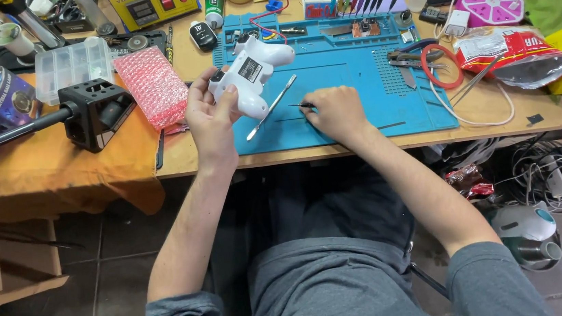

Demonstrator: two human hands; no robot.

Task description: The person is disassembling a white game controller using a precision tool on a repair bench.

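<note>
Over on the left we've got pink bubble wrap (152, 86) on the counter (55, 166). Our left hand (208, 117) is gripping a white game controller (251, 71) just above the blue mat (351, 103). A metal spudger (272, 106) lies on the mat between our hands; our right hand (335, 113) is pinching a thin dark tool (301, 105) there.

The person wears a grey short-sleeved shirt (321, 291), its sleeves ending above the elbows, with a small white printed mark low on the chest. Both forearms are bare, with no watch, ring or glove. Dark trousers (347, 206) show beyond the shirt.
</note>
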